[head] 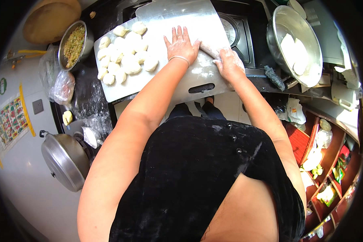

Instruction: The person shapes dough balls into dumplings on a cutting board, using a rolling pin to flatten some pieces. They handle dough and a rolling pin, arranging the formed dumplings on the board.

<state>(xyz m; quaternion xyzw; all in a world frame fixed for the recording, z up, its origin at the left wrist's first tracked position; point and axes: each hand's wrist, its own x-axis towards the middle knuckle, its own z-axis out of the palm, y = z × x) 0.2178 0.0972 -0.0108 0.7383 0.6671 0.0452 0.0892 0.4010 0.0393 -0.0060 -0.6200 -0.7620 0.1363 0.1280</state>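
My left hand (181, 47) lies palm down with fingers spread on a floured, shiny metal board (181, 90); anything under the palm is hidden. A flour-dusted rolling pin (209, 50) slants between my hands. My right hand (230, 64) grips its near right end, and its other end comes close to my left thumb. Left of my left hand, several pale dough pieces (131, 67) sit in a cluster on a white board (115, 94). Loose flour (201, 72) is scattered on the metal between my wrists, above the board's handle slot (201, 88).
A metal bowl of chopped filling (74, 45) stands at the left beside plastic bags (63, 87). A large metal basin (313, 45) holding white dough or flour is at the right, near a dark scouring pad (274, 78). A lidded pot (63, 163) sits lower left; shelves (299, 142) lie lower right.
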